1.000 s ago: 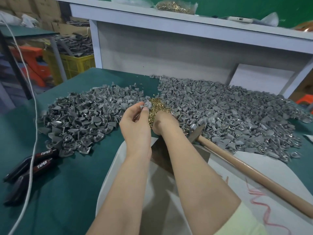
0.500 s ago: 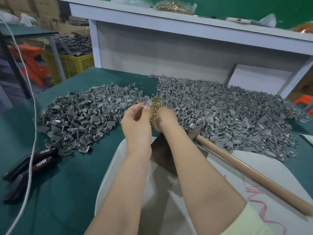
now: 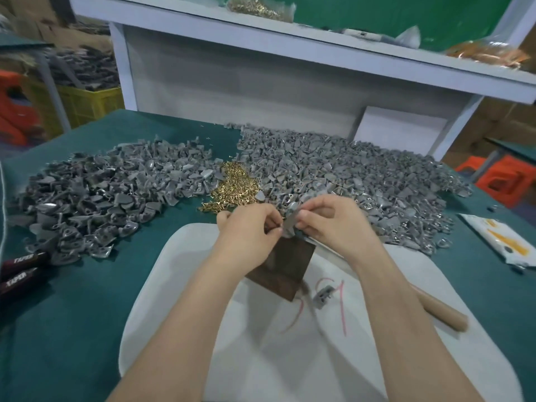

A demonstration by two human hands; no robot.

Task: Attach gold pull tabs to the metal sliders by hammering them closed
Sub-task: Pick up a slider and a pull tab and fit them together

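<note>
My left hand [image 3: 249,227] and my right hand [image 3: 330,221] meet fingertip to fingertip just above a dark block [image 3: 287,265]. Between them is a grey metal slider [image 3: 290,223], pinched from the left by my left hand. My right fingertips press against it from the right, and a gold speck shows there; the pull tab itself is mostly hidden. Just beyond the hands lies a pile of gold pull tabs [image 3: 235,187], with a heap of grey sliders to its left [image 3: 95,198] and another to its right [image 3: 348,181]. The hammer's wooden handle [image 3: 441,311] rests under my right forearm.
A white pad [image 3: 188,285] covers the green table [image 3: 72,314] and carries the block and one loose slider [image 3: 323,294]. Black-handled pliers [image 3: 20,271] lie at the left edge, a white packet [image 3: 501,242] at the right. A white shelf [image 3: 290,39] stands behind.
My right hand has left the gold pile and both hands have drawn back toward me, now meeting over the dark block. The gold pile is uncovered.
</note>
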